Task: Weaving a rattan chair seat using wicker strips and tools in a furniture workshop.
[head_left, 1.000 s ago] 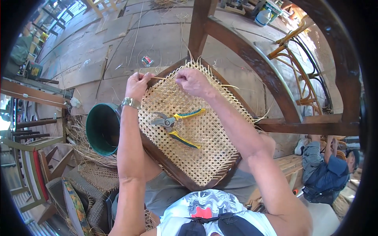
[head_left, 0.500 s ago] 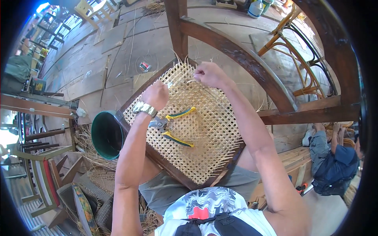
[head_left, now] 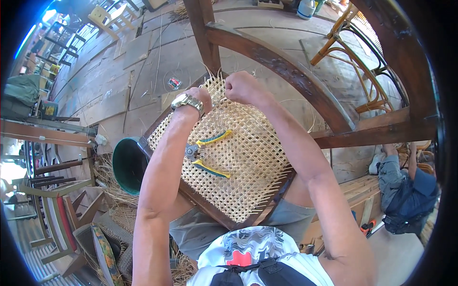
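Across my lap and knees lies a woven cane panel in a dark wooden frame, with loose cane ends sticking up at its far corner. My left hand, with a metal watch on the wrist, is closed over the panel's far left part; what its fingers hold is hidden. My right hand makes a fist just right of the far corner, pinching what looks like a thin cane strand, mostly hidden now. Hand pruners with yellow and green handles spread apart rest on the weave, nearer to me than my hands.
A dark green bucket stands left of the panel, with cane scraps around it. The chair's dark curved wooden rail arches over the far right. A rattan chair stands beyond. Another person sits low at the right.
My left hand has turned and moved slightly right and up, towards my right hand. My right hand has shifted a little left. The pruners stay on the weave; the whole view has shifted slightly.
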